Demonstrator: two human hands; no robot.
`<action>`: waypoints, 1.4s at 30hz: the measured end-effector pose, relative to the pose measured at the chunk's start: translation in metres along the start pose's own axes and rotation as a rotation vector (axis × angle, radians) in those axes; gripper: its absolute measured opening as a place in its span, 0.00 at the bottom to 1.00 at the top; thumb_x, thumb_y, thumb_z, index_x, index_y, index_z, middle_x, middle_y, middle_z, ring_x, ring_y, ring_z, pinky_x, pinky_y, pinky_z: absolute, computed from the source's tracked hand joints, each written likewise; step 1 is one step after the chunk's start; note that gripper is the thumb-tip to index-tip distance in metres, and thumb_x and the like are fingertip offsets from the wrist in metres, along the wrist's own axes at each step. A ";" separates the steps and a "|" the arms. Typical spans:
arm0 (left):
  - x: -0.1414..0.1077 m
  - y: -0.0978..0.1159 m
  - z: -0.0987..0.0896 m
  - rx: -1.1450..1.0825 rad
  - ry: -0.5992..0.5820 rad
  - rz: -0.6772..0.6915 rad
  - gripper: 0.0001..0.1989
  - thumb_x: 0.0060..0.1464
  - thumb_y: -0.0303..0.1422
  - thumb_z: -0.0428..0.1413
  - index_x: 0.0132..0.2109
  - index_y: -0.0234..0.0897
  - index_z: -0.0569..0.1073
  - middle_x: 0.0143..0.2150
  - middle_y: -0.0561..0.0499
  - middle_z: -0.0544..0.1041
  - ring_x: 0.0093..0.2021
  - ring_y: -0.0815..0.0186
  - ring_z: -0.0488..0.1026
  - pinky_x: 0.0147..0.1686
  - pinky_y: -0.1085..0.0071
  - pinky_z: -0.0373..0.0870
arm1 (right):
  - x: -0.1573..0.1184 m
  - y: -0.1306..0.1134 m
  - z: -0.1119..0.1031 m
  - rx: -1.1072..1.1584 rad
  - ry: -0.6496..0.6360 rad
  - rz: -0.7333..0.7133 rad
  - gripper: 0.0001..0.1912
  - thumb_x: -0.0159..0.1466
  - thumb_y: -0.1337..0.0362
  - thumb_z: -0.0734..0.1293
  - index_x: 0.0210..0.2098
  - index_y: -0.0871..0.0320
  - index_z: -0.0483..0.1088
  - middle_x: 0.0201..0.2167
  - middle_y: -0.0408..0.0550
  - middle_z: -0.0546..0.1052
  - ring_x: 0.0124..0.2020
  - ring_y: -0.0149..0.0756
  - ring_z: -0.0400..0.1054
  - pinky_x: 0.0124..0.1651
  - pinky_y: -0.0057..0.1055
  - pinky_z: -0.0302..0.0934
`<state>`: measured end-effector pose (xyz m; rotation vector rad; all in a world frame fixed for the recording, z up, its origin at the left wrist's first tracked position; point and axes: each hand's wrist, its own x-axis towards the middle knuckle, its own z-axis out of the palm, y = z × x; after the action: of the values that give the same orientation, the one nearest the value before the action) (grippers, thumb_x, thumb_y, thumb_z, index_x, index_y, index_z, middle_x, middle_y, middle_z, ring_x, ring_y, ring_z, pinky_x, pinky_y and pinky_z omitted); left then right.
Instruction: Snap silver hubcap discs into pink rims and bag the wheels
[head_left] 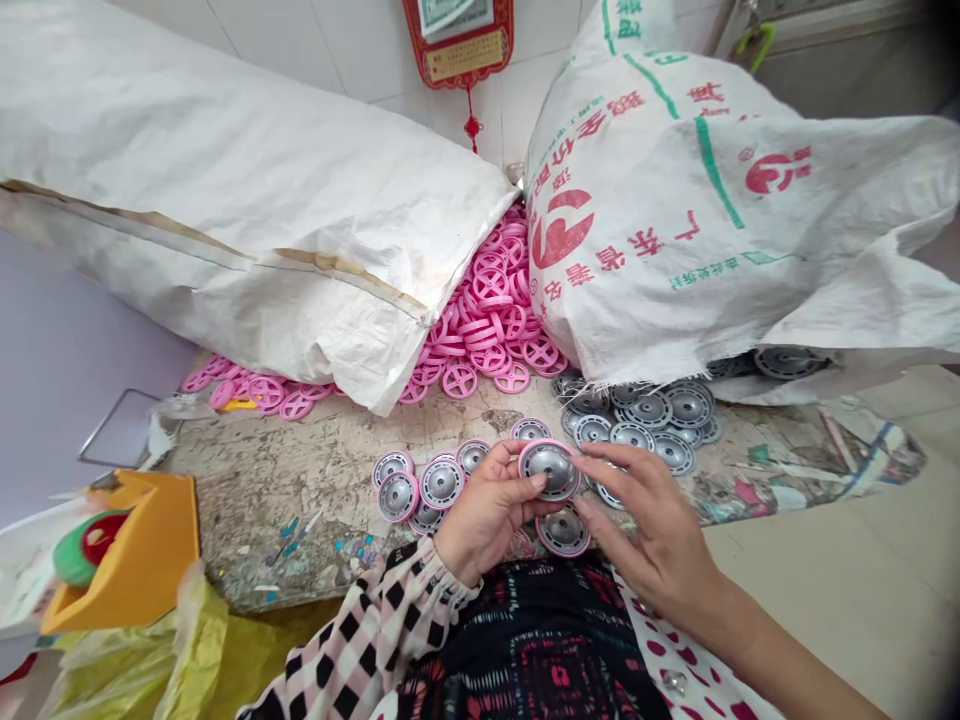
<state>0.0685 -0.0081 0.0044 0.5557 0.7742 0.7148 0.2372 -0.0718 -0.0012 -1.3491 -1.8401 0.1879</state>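
Wheel with pink rim and silver-grey face (550, 470), pinched by left hand (487, 510) fingers above counter (247, 500); right hand (645, 530) fingers spread, tips on far-right rim. Risk: smooth rim slipping from light pinch, dropping wheel, scattering loose wheels (397, 497) at near left.

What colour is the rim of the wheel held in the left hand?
The wheel in the left hand is pink-rimmed with a silver centre, seen in the head view.

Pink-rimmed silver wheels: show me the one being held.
The pink-rimmed silver wheel between the left hand and right hand; every other one lies on the worn, paint-flecked worktop.
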 end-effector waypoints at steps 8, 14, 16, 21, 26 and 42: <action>-0.003 -0.010 0.003 0.210 -0.072 0.054 0.20 0.43 0.28 0.65 0.42 0.38 0.64 0.33 0.54 0.75 0.29 0.72 0.71 0.29 0.76 0.67 | 0.008 0.002 0.010 0.335 -0.112 0.398 0.11 0.66 0.59 0.62 0.46 0.54 0.70 0.39 0.46 0.77 0.38 0.36 0.71 0.40 0.31 0.64; -0.004 -0.015 0.002 0.363 -0.033 0.220 0.14 0.48 0.28 0.59 0.43 0.38 0.66 0.33 0.54 0.74 0.32 0.71 0.70 0.32 0.75 0.66 | 0.002 0.003 0.022 0.419 -0.097 0.492 0.13 0.65 0.57 0.62 0.47 0.53 0.69 0.39 0.46 0.77 0.39 0.36 0.71 0.41 0.31 0.64; -0.002 -0.012 -0.003 0.482 -0.026 0.257 0.15 0.50 0.27 0.57 0.46 0.38 0.67 0.37 0.52 0.74 0.36 0.69 0.71 0.37 0.73 0.67 | 0.005 0.010 0.027 0.468 -0.119 0.520 0.14 0.65 0.56 0.62 0.48 0.54 0.69 0.39 0.46 0.77 0.40 0.38 0.71 0.41 0.32 0.65; 0.011 0.018 -0.031 1.042 0.150 0.417 0.20 0.54 0.29 0.55 0.54 0.40 0.70 0.47 0.47 0.74 0.39 0.66 0.73 0.42 0.68 0.69 | 0.024 0.030 0.046 0.267 -0.106 0.524 0.15 0.65 0.57 0.60 0.47 0.56 0.70 0.36 0.48 0.78 0.36 0.40 0.72 0.40 0.36 0.65; 0.043 0.061 -0.059 1.752 0.353 0.457 0.17 0.56 0.26 0.50 0.51 0.38 0.74 0.48 0.45 0.74 0.46 0.60 0.72 0.49 0.65 0.67 | 0.038 0.034 0.062 0.042 -0.226 0.331 0.19 0.66 0.61 0.57 0.52 0.60 0.70 0.46 0.56 0.75 0.45 0.45 0.71 0.48 0.42 0.64; 0.103 0.079 -0.074 2.008 0.390 0.450 0.12 0.55 0.25 0.48 0.42 0.34 0.75 0.48 0.38 0.70 0.51 0.50 0.66 0.49 0.58 0.62 | -0.035 0.056 0.005 -0.489 -0.244 0.416 0.24 0.64 0.49 0.61 0.51 0.60 0.66 0.41 0.56 0.72 0.37 0.47 0.71 0.35 0.40 0.65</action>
<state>0.0343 0.1326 -0.0302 2.4951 1.6391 0.1854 0.2770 -0.0768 -0.0536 -2.1299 -1.8511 0.1244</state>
